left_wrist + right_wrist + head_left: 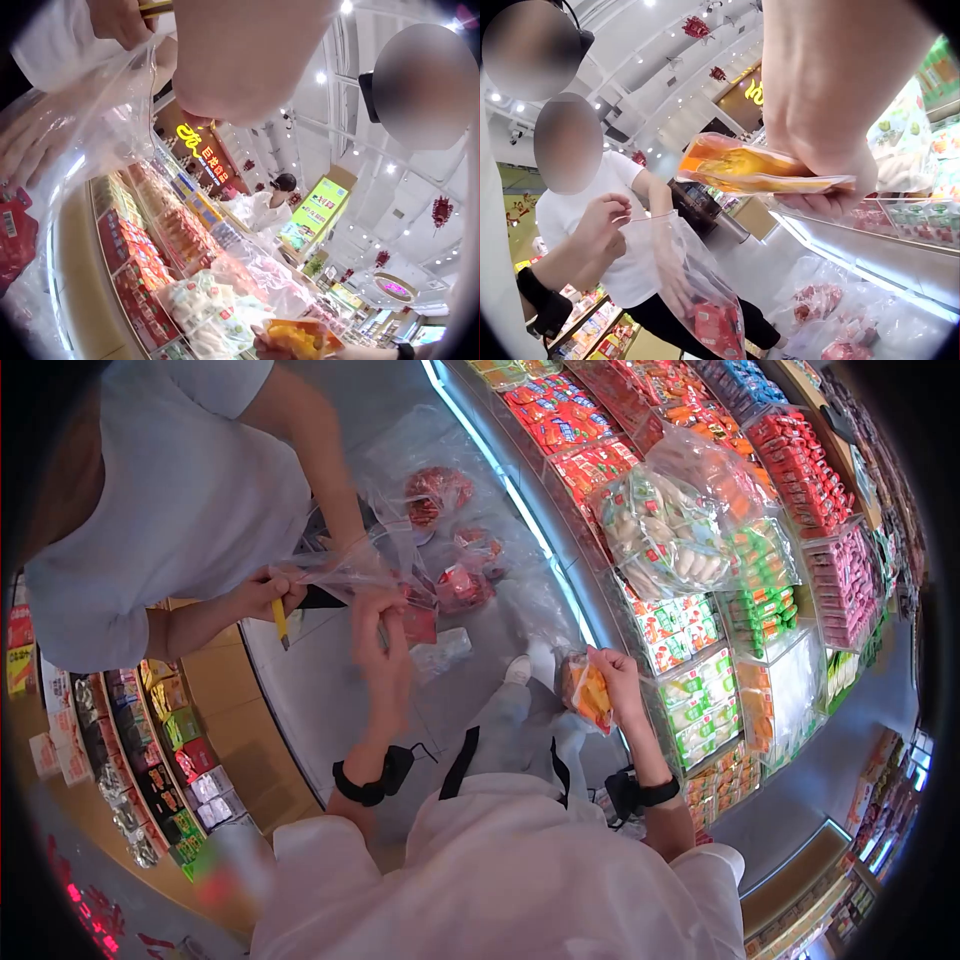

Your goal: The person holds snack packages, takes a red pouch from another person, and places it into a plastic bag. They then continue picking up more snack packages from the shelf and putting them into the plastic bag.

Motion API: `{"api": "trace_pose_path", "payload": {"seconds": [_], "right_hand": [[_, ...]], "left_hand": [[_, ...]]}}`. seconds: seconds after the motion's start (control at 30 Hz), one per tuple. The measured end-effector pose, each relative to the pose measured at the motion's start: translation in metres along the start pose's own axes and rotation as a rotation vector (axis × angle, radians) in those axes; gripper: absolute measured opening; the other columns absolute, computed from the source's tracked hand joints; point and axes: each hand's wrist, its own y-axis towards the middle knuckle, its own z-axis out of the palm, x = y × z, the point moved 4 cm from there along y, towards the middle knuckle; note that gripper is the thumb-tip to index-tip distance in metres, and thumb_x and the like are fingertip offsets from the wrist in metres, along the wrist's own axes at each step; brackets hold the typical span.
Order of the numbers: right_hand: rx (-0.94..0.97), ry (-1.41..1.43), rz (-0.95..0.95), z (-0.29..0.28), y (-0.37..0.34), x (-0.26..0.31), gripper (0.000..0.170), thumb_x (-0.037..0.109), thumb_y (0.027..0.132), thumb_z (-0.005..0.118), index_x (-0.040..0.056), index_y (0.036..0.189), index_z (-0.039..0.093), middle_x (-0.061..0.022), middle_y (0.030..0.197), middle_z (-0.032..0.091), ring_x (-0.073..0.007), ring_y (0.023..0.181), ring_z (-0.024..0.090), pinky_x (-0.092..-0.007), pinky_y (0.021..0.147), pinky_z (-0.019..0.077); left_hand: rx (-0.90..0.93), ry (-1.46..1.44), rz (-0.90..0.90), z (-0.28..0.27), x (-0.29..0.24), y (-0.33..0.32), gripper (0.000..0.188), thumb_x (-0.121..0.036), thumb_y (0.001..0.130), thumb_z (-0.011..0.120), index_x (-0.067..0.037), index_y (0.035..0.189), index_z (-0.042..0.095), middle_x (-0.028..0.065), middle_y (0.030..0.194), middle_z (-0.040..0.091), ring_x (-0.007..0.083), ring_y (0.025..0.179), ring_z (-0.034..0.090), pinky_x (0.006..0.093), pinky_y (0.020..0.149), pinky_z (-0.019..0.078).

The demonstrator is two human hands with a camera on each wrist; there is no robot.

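My right hand (618,685) grips the edge of a small pouch (587,693), orange with a clear window. Yellow-orange pieces show through the window of the pouch (742,166) in the right wrist view. My left hand (383,650) is raised and pinches the rim of a clear plastic bag (697,262). Red packets (718,326) lie in the bottom of that bag. Another person's hand (673,281) reaches down inside it. That person's other hand (268,595) holds a yellow pen-like tool (280,623) beside the bag's rim.
Filled clear bags (462,585) with red contents sit on the grey floor at the lit foot of the display. Sloped bins of wrapped snacks (690,630) rise on the right, with a large clear bag of pale packets (665,530) on top. More shelves (180,760) stand at left.
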Motion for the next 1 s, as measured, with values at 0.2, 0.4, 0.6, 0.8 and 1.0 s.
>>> {"api": "trace_pose_path", "payload": {"seconds": [0.2, 0.4, 0.6, 0.8, 1.0], "right_hand": [[-0.003, -0.058, -0.021, 0.0, -0.001, -0.008, 0.034, 0.027, 0.085, 0.06, 0.0031, 0.061, 0.055, 0.0042, 0.054, 0.048, -0.0021, 0.047, 0.04, -0.0198, 0.043, 0.0305], [-0.047, -0.061, -0.008, -0.014, -0.01, 0.003, 0.034, 0.027, 0.084, 0.06, 0.0028, 0.061, 0.055, 0.0043, 0.054, 0.048, -0.0024, 0.047, 0.04, -0.0201, 0.043, 0.0312], [-0.08, -0.026, -0.011, -0.028, -0.02, 0.001, 0.034, 0.025, 0.084, 0.06, 0.0039, 0.058, 0.053, 0.0048, 0.054, 0.047, -0.002, 0.047, 0.039, -0.02, 0.043, 0.0305], [-0.098, -0.019, 0.015, -0.028, -0.019, 0.002, 0.034, 0.024, 0.084, 0.061, 0.0052, 0.057, 0.052, 0.005, 0.054, 0.046, -0.0018, 0.045, 0.038, -0.0195, 0.042, 0.0287], [-0.082, 0.007, 0.035, -0.024, -0.02, 0.005, 0.033, 0.025, 0.084, 0.061, 0.0037, 0.06, 0.055, 0.0035, 0.055, 0.05, -0.0023, 0.046, 0.042, -0.0191, 0.043, 0.0316]], "left_hand": [[0.211, 0.007, -0.095, 0.005, 0.021, -0.02, 0.008, 0.005, 0.078, 0.051, -0.002, 0.078, 0.055, 0.0044, 0.08, 0.055, 0.0133, 0.07, 0.052, 0.0239, 0.056, 0.0396], [0.296, -0.098, -0.149, 0.021, 0.034, -0.033, 0.007, 0.002, 0.081, 0.051, -0.001, 0.083, 0.057, 0.0046, 0.083, 0.056, 0.0131, 0.072, 0.055, 0.0228, 0.06, 0.0427], [0.088, -0.882, -0.464, 0.035, 0.031, -0.035, 0.033, -0.026, 0.091, 0.049, -0.003, 0.113, 0.044, 0.0079, 0.1, 0.057, 0.0149, 0.084, 0.057, 0.0295, 0.073, 0.0474], [0.136, -1.188, -0.746, 0.056, 0.034, 0.003, 0.037, -0.025, 0.089, 0.052, -0.003, 0.116, 0.04, 0.0119, 0.1, 0.058, 0.0212, 0.085, 0.061, 0.0334, 0.075, 0.0505], [0.161, -1.016, -0.654, 0.061, -0.002, -0.008, 0.025, -0.018, 0.087, 0.056, 0.003, 0.101, 0.054, 0.011, 0.09, 0.062, 0.0211, 0.076, 0.064, 0.0297, 0.065, 0.0536]]}}
